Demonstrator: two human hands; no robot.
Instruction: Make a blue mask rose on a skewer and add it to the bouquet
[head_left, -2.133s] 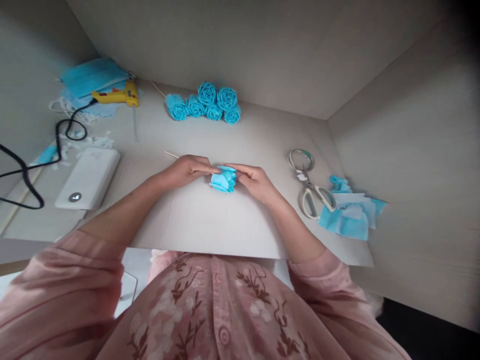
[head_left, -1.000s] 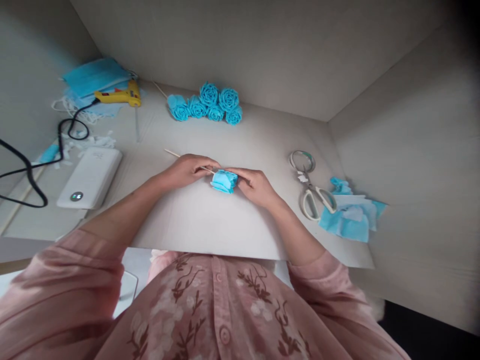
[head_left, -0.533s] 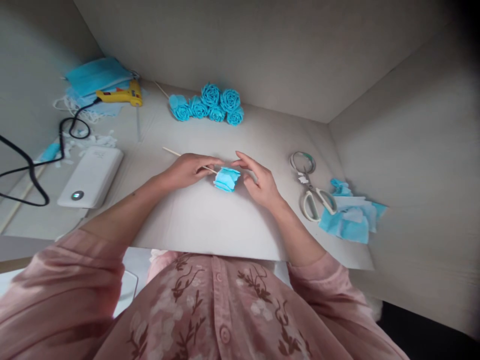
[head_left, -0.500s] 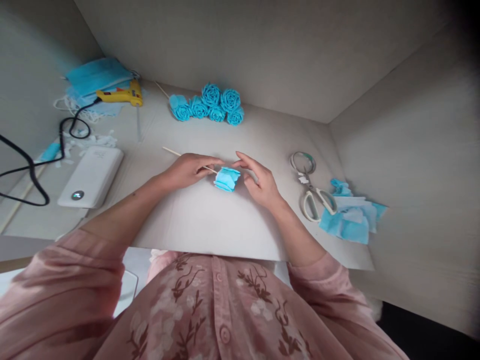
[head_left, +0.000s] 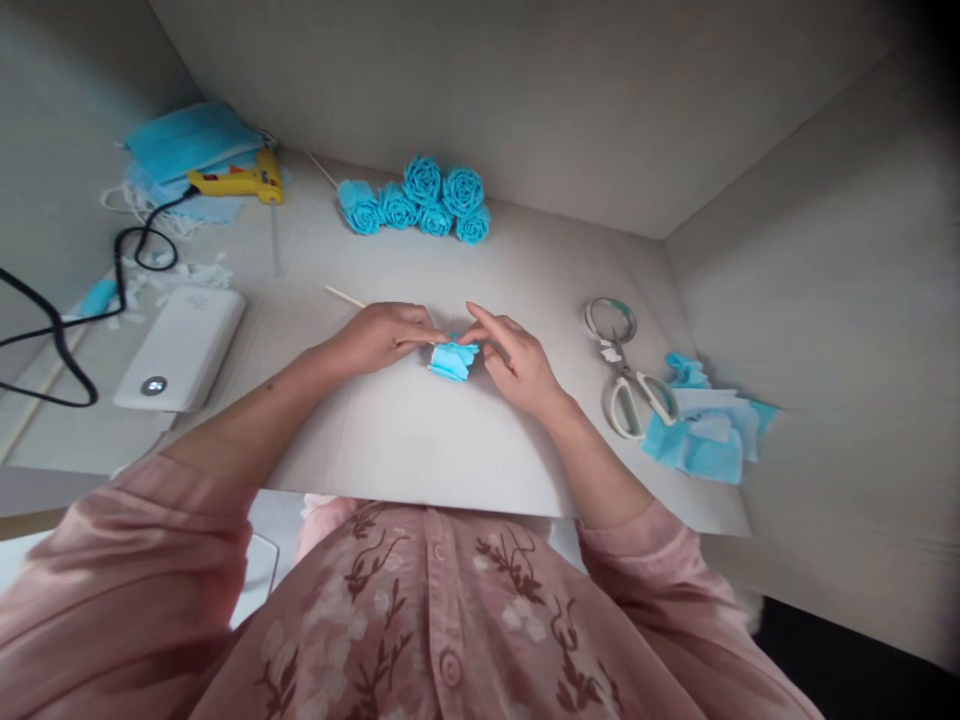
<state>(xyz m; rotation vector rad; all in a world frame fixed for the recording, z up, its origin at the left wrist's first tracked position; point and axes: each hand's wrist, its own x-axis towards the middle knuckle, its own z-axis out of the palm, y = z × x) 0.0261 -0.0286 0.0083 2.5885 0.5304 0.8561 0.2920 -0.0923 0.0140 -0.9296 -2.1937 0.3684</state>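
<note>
Head view, near the middle of a pale table (head_left: 420, 440): one light-blue layered flower (head_left: 452, 362) on a thin pale stick (head_left: 345, 296), lying between the two hands; whether the flower is touching the tabletop cannot be told. Left hand (head_left: 386, 335): clamping the stick, thumb and fingers together, fingertips reaching the flower's base, the stick's free end poking out behind. Right hand (head_left: 521, 365): bending toward the flower from the other side, forefinger extending, a fingertip meeting the upper edge; whether it is pinching a petal cannot be told. Far side: a cluster of blue roses (head_left: 423, 182), resting against one another. Far left: a yellow glue gun (head_left: 232, 184), lying on blue face masks (head_left: 187, 140), a black cord trailing from it. Left: a white power bank (head_left: 184, 345), sitting beside white scraps (head_left: 202, 272). Right: white-handled scissors (head_left: 624, 368), blades pointing into a ring-shaped roll (head_left: 589, 322), handles lying beside blue and white cut pieces (head_left: 694, 450).
</note>
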